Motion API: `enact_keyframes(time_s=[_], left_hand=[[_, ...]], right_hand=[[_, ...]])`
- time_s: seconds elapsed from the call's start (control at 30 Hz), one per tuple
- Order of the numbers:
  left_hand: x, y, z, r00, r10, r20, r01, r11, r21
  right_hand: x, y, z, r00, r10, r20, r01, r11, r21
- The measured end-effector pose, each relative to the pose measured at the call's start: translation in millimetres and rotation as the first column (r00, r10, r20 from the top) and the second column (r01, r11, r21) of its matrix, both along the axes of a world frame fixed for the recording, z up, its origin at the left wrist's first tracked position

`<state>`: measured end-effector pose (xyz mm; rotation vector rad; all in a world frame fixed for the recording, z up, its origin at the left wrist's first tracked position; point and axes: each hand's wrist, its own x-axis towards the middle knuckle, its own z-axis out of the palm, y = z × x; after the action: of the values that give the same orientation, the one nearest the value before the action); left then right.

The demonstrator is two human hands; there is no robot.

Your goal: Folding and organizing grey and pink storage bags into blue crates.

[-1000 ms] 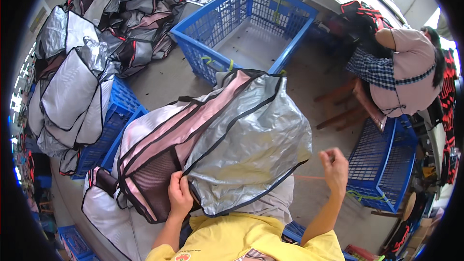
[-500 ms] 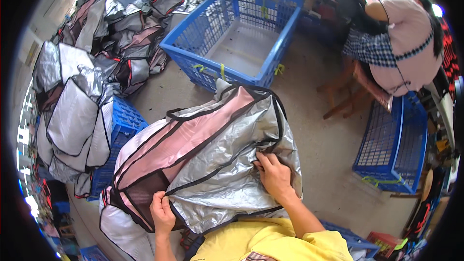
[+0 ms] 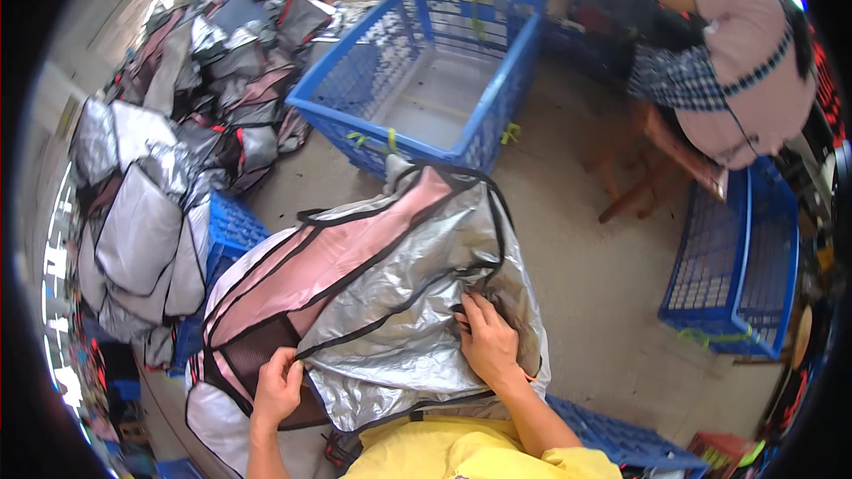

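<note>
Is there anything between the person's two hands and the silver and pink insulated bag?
Nothing visible. The left hand grips the silver and pink foil-lined bag at its dark mesh corner, and the right hand presses directly on the bag's black-trimmed edge. Both hands touch the bag with nothing between.

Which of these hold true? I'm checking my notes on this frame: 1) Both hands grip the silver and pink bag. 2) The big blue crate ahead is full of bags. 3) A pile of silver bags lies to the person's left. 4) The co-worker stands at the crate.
1) True: the left hand and right hand both grip the silver and pink bag.
2) False: the big blue crate looks empty.
3) True: a pile of silver bags lies there.
4) False: the co-worker sits bent over at upper right, away from it.
</note>
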<state>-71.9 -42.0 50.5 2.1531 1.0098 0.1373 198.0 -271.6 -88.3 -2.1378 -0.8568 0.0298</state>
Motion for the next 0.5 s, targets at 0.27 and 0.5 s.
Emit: enact_keyframes(time_s=[0.27, 0.5], left_hand=[[86.4, -46.4, -13.8, 0.950, -0.309, -0.051, 0.273, 0.737, 0.618], [85.6, -52.0, -39.1, 0.967, -0.254, -0.021, 0.217, 0.778, 0.590]], right_hand=[[15.6, -13.7, -15.6, 1.000, 0.019, 0.014, -0.017, 0.992, -0.124], [26.4, -12.6, -20.7, 0.995, 0.103, 0.019, -0.099, 0.985, -0.142]])
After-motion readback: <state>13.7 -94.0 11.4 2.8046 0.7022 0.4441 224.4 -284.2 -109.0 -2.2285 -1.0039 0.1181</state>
